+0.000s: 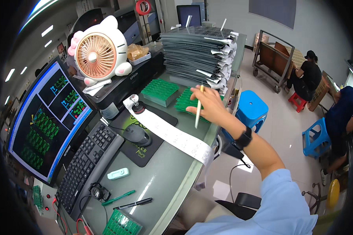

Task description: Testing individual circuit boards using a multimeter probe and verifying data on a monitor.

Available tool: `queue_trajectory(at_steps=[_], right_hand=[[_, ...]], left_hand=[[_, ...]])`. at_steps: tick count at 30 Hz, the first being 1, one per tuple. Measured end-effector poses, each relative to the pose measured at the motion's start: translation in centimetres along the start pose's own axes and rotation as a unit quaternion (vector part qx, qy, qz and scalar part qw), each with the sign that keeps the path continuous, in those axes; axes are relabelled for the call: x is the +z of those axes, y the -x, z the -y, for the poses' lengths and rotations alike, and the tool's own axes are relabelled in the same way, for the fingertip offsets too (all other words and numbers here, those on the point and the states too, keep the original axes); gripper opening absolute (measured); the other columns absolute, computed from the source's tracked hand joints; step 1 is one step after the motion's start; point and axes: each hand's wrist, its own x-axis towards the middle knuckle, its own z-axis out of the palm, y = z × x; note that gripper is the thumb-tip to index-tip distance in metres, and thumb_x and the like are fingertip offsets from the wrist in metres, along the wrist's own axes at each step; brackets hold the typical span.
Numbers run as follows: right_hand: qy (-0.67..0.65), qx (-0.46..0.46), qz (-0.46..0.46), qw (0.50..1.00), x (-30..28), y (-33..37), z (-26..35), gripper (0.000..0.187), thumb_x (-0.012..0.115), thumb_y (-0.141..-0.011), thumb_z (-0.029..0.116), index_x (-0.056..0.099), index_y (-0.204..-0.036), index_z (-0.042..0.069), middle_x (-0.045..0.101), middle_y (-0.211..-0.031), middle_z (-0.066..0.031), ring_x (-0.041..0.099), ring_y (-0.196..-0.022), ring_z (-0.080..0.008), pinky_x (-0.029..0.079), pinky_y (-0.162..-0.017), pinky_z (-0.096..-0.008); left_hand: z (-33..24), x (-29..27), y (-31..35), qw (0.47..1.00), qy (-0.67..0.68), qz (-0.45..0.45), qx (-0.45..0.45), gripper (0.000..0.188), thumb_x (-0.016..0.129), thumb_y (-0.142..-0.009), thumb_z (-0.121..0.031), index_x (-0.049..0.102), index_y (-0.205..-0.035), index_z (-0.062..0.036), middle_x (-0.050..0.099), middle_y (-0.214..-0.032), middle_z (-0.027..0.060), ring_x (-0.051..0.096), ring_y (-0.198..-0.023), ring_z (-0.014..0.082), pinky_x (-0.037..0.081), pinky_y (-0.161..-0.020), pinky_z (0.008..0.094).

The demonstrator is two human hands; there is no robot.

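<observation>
My right hand [211, 105] reaches over the desk's right side, its fingers closed round a slim pale pen-like stick [199, 113]. The stick slants down, its lower end over the desk. Just left of the hand, and partly behind it, lies a pile of green circuit boards [183, 102]. A neater stack of green circuit boards [159, 89] sits further left. Another green circuit board [121, 224] lies at the desk's near edge, cut off by the picture's rim. My left hand is not in view.
A tall stack of dark trays [196, 53] with white paper slips stands at the back. A long paper strip [176, 135] crosses the mouse pad. Left are a mouse [137, 135], keyboard [88, 164], monitor [47, 121] and cat-shaped fan [98, 53]. A blue stool [253, 103] stands right; two people work beyond.
</observation>
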Motion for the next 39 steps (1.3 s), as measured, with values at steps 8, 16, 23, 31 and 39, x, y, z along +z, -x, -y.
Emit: queue_trajectory(at_steps=[8, 16, 23, 31, 39], right_hand=[[-0.220, -0.173, 0.130, 0.951, -1.9, 7.2, 6.0, 0.027, 0.060, -0.093, 0.033, 0.063, -0.105, 0.009, 0.068, -0.101, -0.0079, 0.064, -0.091, -0.0255, 0.042, -0.102, -0.0463], [-0.506, 0.035, 0.216, 0.834, -2.1, 3.4, 4.4, 0.024, 0.058, -0.094, 0.022, 0.062, -0.105, 0.002, 0.066, -0.097, -0.0073, 0.060, -0.083, -0.0140, 0.047, -0.075, -0.0303], [-0.503, 0.010, 0.281, 0.817, 0.1, 2.6, 2.7, 0.020, 0.066, -0.089, 0.024, 0.063, -0.093, 0.004, 0.065, -0.081, -0.0017, 0.057, -0.076, -0.0058, 0.044, -0.065, -0.0230], [-0.462, 0.058, 0.251, 0.849, 0.8, 1.7, 3.7, 0.021, 0.072, -0.085, 0.021, 0.060, -0.079, 0.005, 0.065, -0.069, 0.0003, 0.059, -0.062, -0.0065, 0.042, -0.053, -0.0226], [-0.449, 0.025, 0.241, 0.860, 1.2, 2.2, 2.8, 0.021, 0.071, -0.086, 0.018, 0.057, -0.079, 0.004, 0.065, -0.070, -0.0016, 0.060, -0.063, -0.0062, 0.043, -0.053, -0.0216]], left_hand=[[-17.1, -6.3, -1.6, 0.939, 0.173, 0.135, 0.263, 0.009, 0.063, -0.087, -0.010, 0.060, -0.089, -0.0025, 0.057, -0.079, 0.0142, 0.055, -0.074, 0.0332, 0.043, -0.066, 0.0390], [-33.9, 1.4, -6.2, 0.857, 0.142, -0.005, 0.496, 0.061, 0.061, -0.083, -0.053, 0.059, -0.121, -0.0057, 0.052, -0.126, 0.0219, 0.050, -0.112, 0.0377, 0.041, -0.094, 0.0473], [-36.2, 4.5, -8.4, 0.862, 0.097, 0.005, 0.498, 0.063, 0.052, -0.085, -0.063, 0.055, -0.133, -0.0229, 0.045, -0.135, 0.0297, 0.039, -0.129, 0.0459, 0.030, -0.107, 0.0510], [-36.6, 4.1, -8.9, 0.860, 0.088, 0.011, 0.503, 0.065, 0.052, -0.085, -0.065, 0.056, -0.133, -0.0216, 0.046, -0.134, 0.0298, 0.039, -0.129, 0.0443, 0.028, -0.109, 0.0514], [-36.6, 4.1, -8.5, 0.861, 0.088, 0.011, 0.501, 0.067, 0.054, -0.083, -0.065, 0.055, -0.134, -0.0208, 0.045, -0.135, 0.0300, 0.039, -0.129, 0.0445, 0.026, -0.110, 0.0524]])
